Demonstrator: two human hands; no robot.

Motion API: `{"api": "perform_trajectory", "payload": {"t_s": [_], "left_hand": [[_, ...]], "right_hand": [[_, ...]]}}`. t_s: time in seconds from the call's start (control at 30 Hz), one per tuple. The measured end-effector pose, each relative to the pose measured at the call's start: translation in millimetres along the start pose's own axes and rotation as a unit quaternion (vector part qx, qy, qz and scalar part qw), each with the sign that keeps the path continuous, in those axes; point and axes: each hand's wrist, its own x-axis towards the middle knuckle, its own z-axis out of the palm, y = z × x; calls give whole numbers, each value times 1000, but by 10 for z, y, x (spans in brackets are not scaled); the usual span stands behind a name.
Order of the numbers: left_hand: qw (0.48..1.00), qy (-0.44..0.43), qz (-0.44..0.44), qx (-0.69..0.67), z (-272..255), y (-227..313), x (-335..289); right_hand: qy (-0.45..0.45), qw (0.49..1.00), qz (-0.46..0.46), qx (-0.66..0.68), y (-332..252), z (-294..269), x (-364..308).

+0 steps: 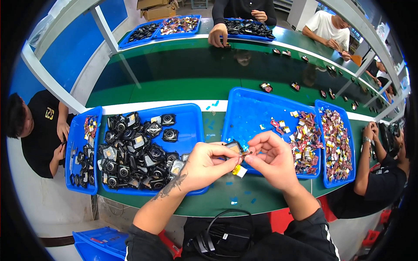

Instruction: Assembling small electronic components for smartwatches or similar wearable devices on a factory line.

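Over the front edge of the table, my left hand (204,167) is closed on a black smartwatch case (234,147), holding it between thumb and fingers. My right hand (273,158) pinches a small reddish circuit board (246,153) right beside the case, its fingertips nearly meeting those of the left. A small white and yellow battery (239,171) hangs just below the fingers. Whether the board is still joined to the case is hidden by the fingertips. To the left, a blue tray (198,126) carries a heap of black watch cases (130,148).
A blue tray (248,108) with boards and batteries (305,139) lies ahead right; a narrower tray (320,108) adjoins it. Beyond runs a green conveyor (174,74) carrying several small parts. Co-workers sit left, right and opposite. Blue film scraps (234,201) dot the table. Metal posts (104,28) frame the bench.
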Motion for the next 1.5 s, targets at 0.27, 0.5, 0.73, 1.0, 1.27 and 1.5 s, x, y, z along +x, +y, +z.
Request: {"api": "perform_trajectory", "payload": {"t_s": [0.27,0.5,0.73,1.0,1.27,1.5], "left_hand": [[997,-16,58,-53,111,11,-2],[996,15,77,-37,148,4,2],[996,26,72,-52,197,18,17],[991,49,54,-115,183,-94,7],[793,201,122,561,-505,278,1],[669,185,23,720,-864,-193,-222]], "right_hand": [[83,981,-127,-120,173,80,-52],[99,970,-146,-168,154,86,-28],[104,971,-128,-171,96,70,-22],[51,978,-49,-195,9,117,69],[-33,959,-55,-277,115,-5,1179],[37,902,53,-428,711,114,2590]]}}
